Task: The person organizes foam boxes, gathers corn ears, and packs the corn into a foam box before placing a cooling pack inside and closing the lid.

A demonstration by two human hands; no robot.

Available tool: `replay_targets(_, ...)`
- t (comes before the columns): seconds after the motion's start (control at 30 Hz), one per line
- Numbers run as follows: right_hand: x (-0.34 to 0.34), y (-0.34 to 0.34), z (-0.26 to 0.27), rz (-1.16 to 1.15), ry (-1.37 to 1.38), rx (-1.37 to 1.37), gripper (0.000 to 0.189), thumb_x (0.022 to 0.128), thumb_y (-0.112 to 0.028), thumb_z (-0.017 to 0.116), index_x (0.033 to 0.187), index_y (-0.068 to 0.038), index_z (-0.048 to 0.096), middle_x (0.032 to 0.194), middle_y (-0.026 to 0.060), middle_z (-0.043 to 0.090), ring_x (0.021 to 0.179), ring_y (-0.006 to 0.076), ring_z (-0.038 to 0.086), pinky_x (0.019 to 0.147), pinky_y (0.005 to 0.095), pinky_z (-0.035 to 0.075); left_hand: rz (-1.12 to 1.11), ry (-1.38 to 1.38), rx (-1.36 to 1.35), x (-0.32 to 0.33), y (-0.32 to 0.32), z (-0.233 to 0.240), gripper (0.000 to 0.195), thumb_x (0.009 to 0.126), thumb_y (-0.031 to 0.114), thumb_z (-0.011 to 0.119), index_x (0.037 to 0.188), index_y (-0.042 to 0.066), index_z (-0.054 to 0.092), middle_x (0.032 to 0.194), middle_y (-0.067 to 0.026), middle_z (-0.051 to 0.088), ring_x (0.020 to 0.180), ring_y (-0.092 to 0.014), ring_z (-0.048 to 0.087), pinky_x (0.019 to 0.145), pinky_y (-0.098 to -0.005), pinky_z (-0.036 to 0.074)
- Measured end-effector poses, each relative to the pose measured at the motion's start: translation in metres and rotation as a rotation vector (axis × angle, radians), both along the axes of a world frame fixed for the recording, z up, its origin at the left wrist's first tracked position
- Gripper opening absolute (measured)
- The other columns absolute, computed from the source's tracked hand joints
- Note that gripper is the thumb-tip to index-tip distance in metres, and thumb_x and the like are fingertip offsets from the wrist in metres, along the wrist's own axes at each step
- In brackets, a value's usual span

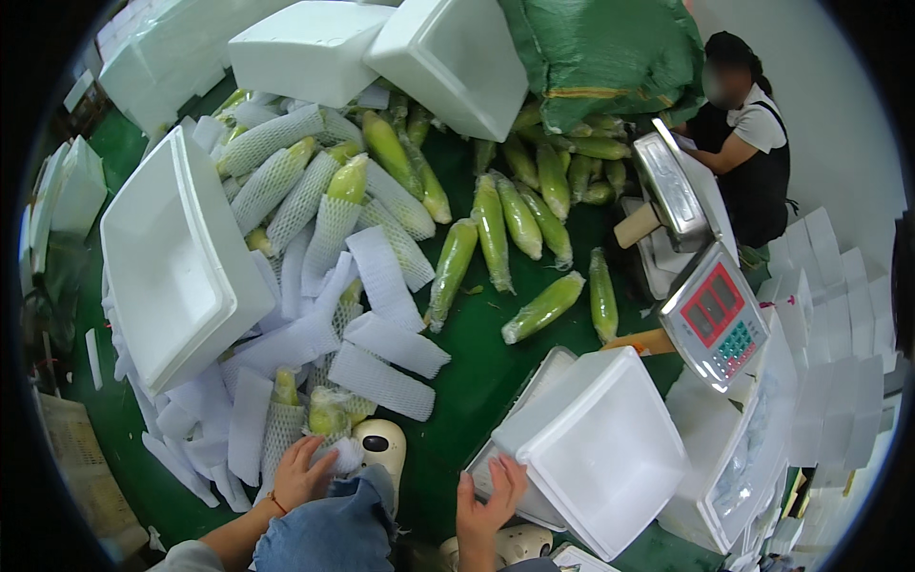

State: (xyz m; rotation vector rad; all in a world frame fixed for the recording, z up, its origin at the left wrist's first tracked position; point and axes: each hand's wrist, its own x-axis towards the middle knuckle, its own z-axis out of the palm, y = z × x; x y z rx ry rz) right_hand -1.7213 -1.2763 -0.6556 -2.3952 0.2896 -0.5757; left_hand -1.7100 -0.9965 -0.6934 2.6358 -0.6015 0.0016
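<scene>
My left hand [304,473] is at the lower left, its fingers against a white foam net sleeve [342,456] and close to a plastic-wrapped ear of corn [327,415]. Whether it grips either is unclear. My right hand [493,497] has its fingers apart and holds nothing. Its fingertips are at the near left corner of a white foam box [607,436], which sits tilted on a scale platform [532,397]; I cannot tell if they touch it. Several flat foam net sleeves [382,379] and a heap of sleeved corn [279,186] lie in front of my left hand.
Unsleeved wrapped corn [490,229] lies on the green floor [465,386]. A scale display [715,314] leans over the box's far side. Foam boxes [179,264] stand left and behind, near a green sack [607,57]. A person [743,143] is at the far right.
</scene>
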Motion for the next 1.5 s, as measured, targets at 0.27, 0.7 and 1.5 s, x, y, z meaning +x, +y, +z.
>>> replay_targets(0.27,0.088,0.022,-0.042,0.313,0.015,0.087,0.027,0.079,0.0,0.061,0.105,-0.004,0.061,0.115,0.0116,0.056,0.11,0.0319,0.051,0.094,0.0392,0.04,0.166,-0.203,-0.225,0.194,-0.073,0.013,0.055,0.071,0.009,0.066,0.124,0.013,0.052,0.118,-0.0182,0.054,0.106,-0.04,0.051,0.089,-0.043,0.044)
replay_targets(0.7,0.134,0.029,-0.101,0.417,0.567,0.709,0.05,0.076,-0.025,0.07,0.114,0.002,0.052,0.099,0.0195,0.064,0.093,0.0319,0.063,0.08,0.0369,0.049,-0.247,-0.57,0.14,0.303,-0.087,-0.075,0.028,0.085,0.038,0.056,0.096,0.013,0.062,0.073,-0.0081,0.065,0.071,-0.026,0.063,0.078,-0.0412,0.044)
replay_targets(1.5,0.082,0.035,-0.029,0.186,0.162,0.496,0.048,0.084,-0.015,0.061,0.126,0.001,0.045,0.124,0.0196,0.05,0.113,0.0322,0.049,0.096,0.0389,0.039,0.595,-0.232,-0.254,0.276,-0.05,-0.025,0.086,0.069,0.019,0.074,0.137,-0.001,0.025,0.13,-0.0257,0.036,0.121,-0.04,0.034,0.103,-0.0436,0.029)
